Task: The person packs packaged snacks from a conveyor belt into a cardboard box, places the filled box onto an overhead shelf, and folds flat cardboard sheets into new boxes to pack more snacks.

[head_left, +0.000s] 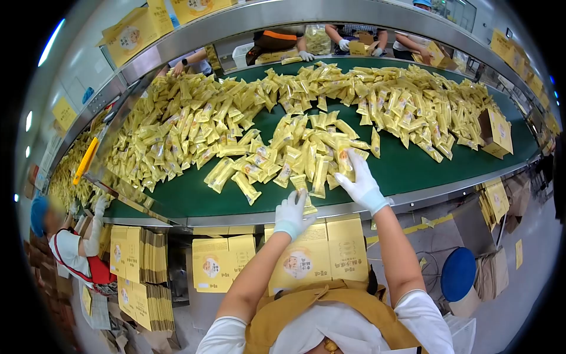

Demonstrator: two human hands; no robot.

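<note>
In a white glove, my left hand (293,215) has its fingers closed on a yellow wrapped snack packet (299,183) at the near edge of the green conveyor belt (389,171). My right hand (359,184), also gloved, grips another yellow snack packet (344,162) between thumb and fingers. Its far fingers are partly hidden by the packet. A loose cluster of the same packets (289,162) lies just ahead of both hands. Below my left hand is a flat yellow printed carton (306,259), close to my apron.
Large heaps of packets (194,118) cover the belt's left and far right. An upright carton (496,133) stands at the right. A metal rail (424,200) edges the belt. Stacked flat cartons (141,253), a blue stool (458,274) and co-workers (76,248) surround it.
</note>
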